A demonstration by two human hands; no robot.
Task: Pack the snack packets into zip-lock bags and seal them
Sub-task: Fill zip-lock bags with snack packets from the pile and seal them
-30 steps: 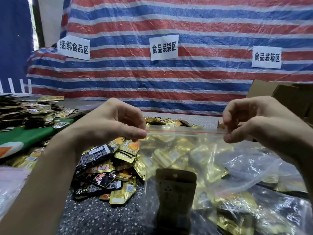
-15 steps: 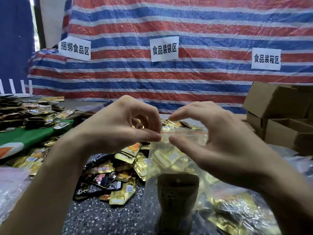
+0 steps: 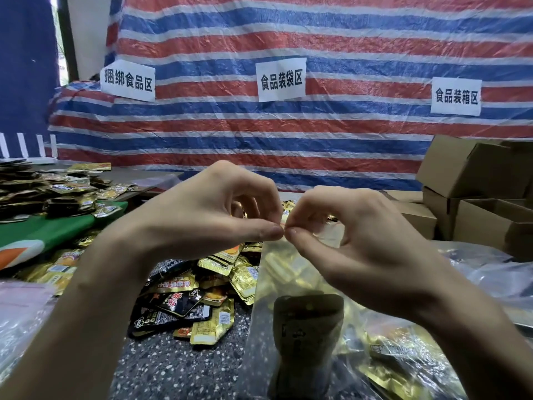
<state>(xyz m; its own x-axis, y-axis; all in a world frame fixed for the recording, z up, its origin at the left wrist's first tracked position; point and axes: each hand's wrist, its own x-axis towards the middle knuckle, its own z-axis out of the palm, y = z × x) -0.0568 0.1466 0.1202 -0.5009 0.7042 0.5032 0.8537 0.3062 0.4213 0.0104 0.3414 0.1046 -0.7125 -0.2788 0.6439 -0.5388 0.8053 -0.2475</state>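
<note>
Clear zip-lock bag (image 3: 288,278) vert., mouth up

left paper sign (image 3: 127,80) 捆绑食品区, middle sign (image 3: 281,79) 食品装袋区, right sign (image 3: 456,96) 食品装箱区

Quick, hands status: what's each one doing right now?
Left hand: pinching the top edge of the zip-lock bag.
Right hand: pinching the same top edge, fingertips right beside the left's.

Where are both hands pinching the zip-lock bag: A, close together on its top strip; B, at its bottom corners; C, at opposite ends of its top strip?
A: the left hand and right hand pinch the top edge of the zip-lock bag with their fingertips almost touching.
</note>
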